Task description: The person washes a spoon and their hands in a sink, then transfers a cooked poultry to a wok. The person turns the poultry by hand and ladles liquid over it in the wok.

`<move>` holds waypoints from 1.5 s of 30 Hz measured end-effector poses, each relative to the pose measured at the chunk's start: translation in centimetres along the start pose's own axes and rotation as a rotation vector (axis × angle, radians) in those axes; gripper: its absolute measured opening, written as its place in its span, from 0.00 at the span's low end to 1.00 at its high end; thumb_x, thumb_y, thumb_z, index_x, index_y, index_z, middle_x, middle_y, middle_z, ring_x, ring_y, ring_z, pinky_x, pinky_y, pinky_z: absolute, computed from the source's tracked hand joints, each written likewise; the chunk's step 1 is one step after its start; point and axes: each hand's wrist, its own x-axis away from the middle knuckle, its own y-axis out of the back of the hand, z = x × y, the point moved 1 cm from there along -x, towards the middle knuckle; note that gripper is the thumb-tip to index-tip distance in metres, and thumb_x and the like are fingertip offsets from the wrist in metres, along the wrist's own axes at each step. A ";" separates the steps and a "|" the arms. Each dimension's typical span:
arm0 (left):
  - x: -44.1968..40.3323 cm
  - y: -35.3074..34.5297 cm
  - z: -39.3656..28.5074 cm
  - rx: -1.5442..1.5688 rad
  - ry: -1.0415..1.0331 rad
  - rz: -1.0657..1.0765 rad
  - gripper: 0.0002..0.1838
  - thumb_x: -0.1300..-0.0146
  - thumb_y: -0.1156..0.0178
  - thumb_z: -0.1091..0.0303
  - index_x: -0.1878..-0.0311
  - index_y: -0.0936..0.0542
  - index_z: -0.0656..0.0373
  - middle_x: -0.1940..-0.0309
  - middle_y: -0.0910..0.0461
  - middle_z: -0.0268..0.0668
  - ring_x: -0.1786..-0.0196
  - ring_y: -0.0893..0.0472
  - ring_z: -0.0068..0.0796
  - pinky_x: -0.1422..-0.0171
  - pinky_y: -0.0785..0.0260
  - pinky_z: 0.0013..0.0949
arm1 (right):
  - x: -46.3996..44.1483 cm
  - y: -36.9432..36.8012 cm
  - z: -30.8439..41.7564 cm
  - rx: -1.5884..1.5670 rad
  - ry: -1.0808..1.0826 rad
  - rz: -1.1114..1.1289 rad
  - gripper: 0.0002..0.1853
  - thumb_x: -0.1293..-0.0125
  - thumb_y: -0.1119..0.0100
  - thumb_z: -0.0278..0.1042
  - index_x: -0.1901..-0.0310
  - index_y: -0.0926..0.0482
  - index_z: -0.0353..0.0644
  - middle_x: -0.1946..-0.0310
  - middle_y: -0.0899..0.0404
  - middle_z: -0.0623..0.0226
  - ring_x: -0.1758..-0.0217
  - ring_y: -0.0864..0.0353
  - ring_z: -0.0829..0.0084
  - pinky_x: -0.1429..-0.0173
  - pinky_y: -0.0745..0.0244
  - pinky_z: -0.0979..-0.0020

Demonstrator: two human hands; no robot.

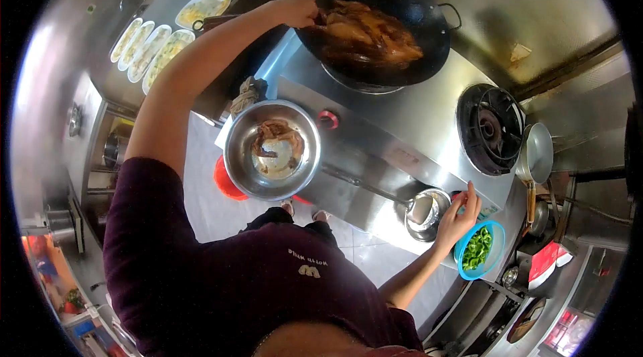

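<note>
My left hand [297, 8] reaches to the left rim of a large black wok [432, 42], its fingers closed there. The grip itself is partly hidden, but it appears to be on the wok's near-side handle. Glossy brown cooked meat, like a whole bird [368, 32], lies in the wok. My right hand [459, 218] is at the stove's front edge, index finger stretched out and the other fingers bent, with nothing visible held. Beside it stand a small metal pot [439, 204] with a ladle [365, 186] resting in it and a blue bowl [499, 250] of chopped green peppers [477, 250].
A steel bowl [234, 149] with brown scraps and liquid stands left of centre, above a red container [228, 179]. A bare burner [490, 129] and a pan [538, 153] are at the right. Several filled white dishes [203, 10] stand at the upper left.
</note>
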 end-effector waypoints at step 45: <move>-3.8 8.6 3.8 -0.017 0.009 -0.019 0.14 0.40 0.50 0.60 0.64 0.21 0.58 0.67 0.23 0.39 0.62 0.24 0.38 0.58 0.32 0.43 | 2.2 -0.5 -2.4 0.089 -0.089 -0.014 0.14 0.42 0.52 0.20 0.53 0.26 0.37 0.62 0.30 0.56 0.63 0.27 0.62 0.60 0.31 0.68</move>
